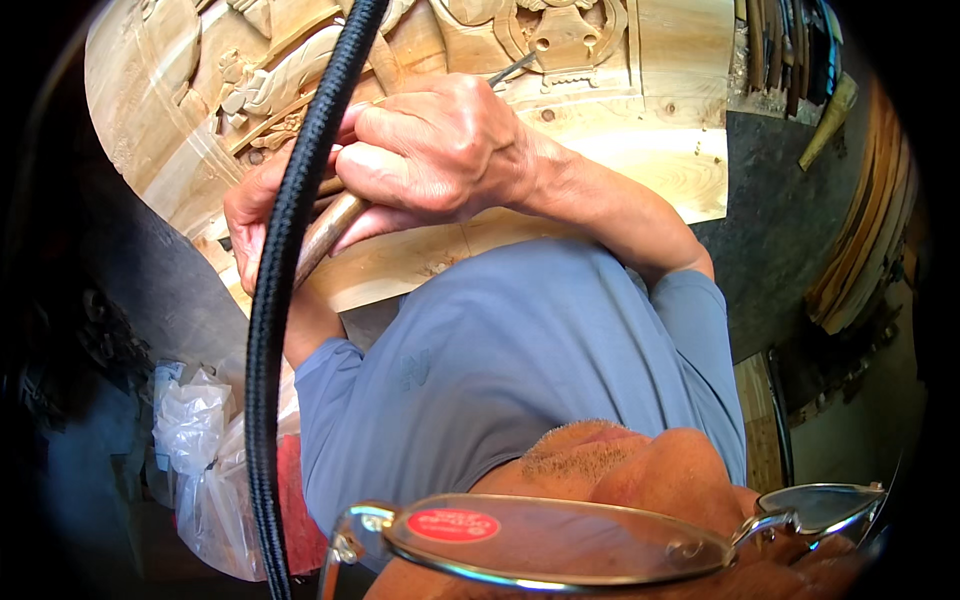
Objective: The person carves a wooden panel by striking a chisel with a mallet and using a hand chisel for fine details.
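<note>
My right hand (430, 150) is closed in a fist round a carving chisel (514, 68). Its thin steel shaft sticks out past the knuckles, with the tip over the carved relief of a pale wooden panel (680, 170). Below that fist slants a thick brown wooden handle (335, 226); whether it belongs to the same chisel I cannot tell. My left hand (255, 215) curls beside it at the rear end of the chisel, with a black braided cable (318, 130) hiding part of its fingers. Both hands are close together above the panel's near left part.
At the upper right stand several upright tools (785, 50) beside a yellowish handle (828, 120) on the dark tabletop (765, 200). Stacked thin boards (865, 230) line the far right. A clear plastic bag (195, 430) hangs at lower left. Glasses (560, 545) cross the bottom.
</note>
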Action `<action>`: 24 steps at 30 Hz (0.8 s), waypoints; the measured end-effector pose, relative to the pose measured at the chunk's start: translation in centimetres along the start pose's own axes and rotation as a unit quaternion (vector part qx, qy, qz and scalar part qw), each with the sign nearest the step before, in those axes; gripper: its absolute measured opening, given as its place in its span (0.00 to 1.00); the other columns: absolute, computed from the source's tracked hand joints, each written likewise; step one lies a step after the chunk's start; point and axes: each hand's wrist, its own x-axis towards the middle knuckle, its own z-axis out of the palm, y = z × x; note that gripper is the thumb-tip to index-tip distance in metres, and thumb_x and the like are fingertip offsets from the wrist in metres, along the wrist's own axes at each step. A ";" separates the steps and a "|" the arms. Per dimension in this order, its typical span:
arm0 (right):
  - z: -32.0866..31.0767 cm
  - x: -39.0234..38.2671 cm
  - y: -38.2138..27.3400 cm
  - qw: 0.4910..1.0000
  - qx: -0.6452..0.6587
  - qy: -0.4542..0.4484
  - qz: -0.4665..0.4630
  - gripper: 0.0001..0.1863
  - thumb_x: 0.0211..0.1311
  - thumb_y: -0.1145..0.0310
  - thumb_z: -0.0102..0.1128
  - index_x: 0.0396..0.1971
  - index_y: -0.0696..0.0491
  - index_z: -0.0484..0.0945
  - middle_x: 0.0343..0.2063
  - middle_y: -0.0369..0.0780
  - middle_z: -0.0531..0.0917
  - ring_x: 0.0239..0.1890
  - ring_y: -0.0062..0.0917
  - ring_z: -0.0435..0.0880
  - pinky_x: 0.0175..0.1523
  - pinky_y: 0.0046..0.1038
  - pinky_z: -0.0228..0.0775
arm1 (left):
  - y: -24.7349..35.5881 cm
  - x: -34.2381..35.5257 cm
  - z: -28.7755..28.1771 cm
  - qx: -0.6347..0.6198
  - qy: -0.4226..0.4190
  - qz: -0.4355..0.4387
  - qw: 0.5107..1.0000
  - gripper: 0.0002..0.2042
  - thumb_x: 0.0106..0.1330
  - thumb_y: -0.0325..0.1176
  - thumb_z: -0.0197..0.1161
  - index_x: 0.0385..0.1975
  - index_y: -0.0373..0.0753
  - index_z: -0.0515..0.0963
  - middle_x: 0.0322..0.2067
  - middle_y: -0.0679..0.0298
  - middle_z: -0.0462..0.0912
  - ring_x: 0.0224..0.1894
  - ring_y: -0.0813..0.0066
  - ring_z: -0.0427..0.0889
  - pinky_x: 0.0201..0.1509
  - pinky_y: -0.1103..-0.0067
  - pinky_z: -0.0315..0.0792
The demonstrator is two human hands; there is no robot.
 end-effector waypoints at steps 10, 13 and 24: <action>-0.4 0.2 0.3 1.000 -0.002 -0.008 0.010 0.26 0.52 0.41 0.72 0.23 0.51 0.75 0.28 0.35 0.82 0.18 0.22 0.78 0.20 0.24 0.68 | 0.2 -0.2 1.7 -0.028 0.063 0.014 0.998 0.53 0.43 0.70 0.70 0.63 0.28 0.75 0.63 0.33 0.73 0.66 0.43 0.75 0.72 0.53 0.67; -0.4 -0.2 0.5 1.000 -0.001 -0.028 0.010 0.26 0.52 0.41 0.72 0.23 0.51 0.76 0.28 0.35 0.82 0.18 0.22 0.79 0.20 0.25 0.68 | 0.4 -0.2 1.8 -0.035 0.076 0.017 0.996 0.51 0.46 0.67 0.70 0.63 0.27 0.74 0.62 0.34 0.74 0.65 0.44 0.76 0.72 0.54 0.67; -0.3 -0.5 1.1 0.998 0.006 -0.047 0.036 0.25 0.55 0.41 0.69 0.27 0.50 0.79 0.25 0.34 0.81 0.19 0.24 0.82 0.20 0.27 0.71 | -0.8 0.5 -0.6 -0.110 0.042 -0.012 0.993 0.44 0.55 0.55 0.68 0.63 0.20 0.72 0.60 0.36 0.77 0.63 0.48 0.80 0.71 0.60 0.71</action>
